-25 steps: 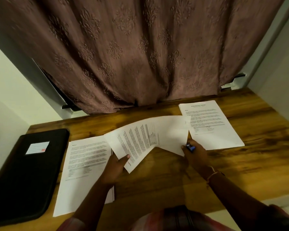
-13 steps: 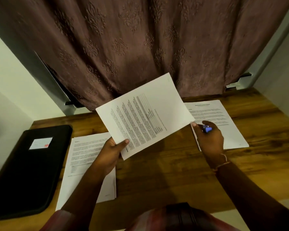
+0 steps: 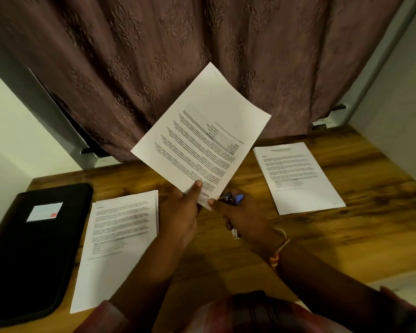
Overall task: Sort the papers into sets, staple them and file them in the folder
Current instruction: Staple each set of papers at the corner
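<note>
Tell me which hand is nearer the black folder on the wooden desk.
Left. The left hand, gripping the raised printed sheet, is right of the black folder, past the white paper stack; the right hand, holding the blue stapler, is farther right.

Three paper sets are being counted: held set, left set, right set. One folder, one stapler, one table, one curtain and one bracelet are being logged. Two hands are being seen: left hand, right hand.
</note>
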`<state>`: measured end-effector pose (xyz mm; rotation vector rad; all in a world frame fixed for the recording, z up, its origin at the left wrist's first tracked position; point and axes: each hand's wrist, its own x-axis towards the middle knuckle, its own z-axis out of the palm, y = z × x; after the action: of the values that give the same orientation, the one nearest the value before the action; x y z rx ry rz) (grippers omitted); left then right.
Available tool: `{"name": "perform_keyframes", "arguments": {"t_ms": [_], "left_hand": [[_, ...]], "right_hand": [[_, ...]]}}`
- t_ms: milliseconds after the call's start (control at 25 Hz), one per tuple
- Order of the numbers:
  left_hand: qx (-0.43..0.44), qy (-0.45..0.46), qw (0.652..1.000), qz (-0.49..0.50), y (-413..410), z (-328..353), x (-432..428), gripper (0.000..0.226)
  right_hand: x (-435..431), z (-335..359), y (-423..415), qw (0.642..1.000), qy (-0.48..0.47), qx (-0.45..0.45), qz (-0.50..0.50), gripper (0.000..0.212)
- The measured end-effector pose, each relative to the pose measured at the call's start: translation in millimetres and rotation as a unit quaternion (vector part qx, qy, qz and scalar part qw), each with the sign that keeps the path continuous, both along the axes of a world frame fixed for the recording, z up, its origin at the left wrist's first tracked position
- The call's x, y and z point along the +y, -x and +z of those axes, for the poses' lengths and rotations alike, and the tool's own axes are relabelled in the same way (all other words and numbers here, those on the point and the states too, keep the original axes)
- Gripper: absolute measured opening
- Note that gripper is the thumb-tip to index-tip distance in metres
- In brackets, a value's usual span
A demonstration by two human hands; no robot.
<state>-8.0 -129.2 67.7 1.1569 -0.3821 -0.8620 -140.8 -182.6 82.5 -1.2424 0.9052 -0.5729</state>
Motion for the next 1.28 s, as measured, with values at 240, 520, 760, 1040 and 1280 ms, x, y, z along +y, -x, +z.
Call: {"name": "perform_keyframes", "arguments": {"t_ms": [240,520,760,1040,1280], "left_hand": [[0.016,0.030,0.995,-0.093,-2.4,15.4,0.0,0.044],[-0.004,0.016,0.990,-0.141,-12.1,15.0,1.9,0.046],[-0.114,-0.004,0.989,-0.097,-8.2,21.1,-0.7,0.040],[-0.160,-0.014,0.983,-0.088,-9.9,27.8,-7.2,0.035],[-0.180,-0.036,0.978,-0.096,-8.7,22.1,-11.3,0.040]], "right_hand": [[-9.6,2.0,6.6,0.999,0.034,0.004,-0.038,0.017],[-12.5,11.0,14.8,0.999,0.042,-0.008,-0.034,0.023],[-15.7,14.2,18.4,0.999,0.045,-0.023,-0.010,0.031],[-27.6,3.6,34.4,0.955,-0.283,-0.084,0.035,0.044],[-26.2,11.7,40.0,0.954,-0.274,-0.114,0.052,0.040]]}}
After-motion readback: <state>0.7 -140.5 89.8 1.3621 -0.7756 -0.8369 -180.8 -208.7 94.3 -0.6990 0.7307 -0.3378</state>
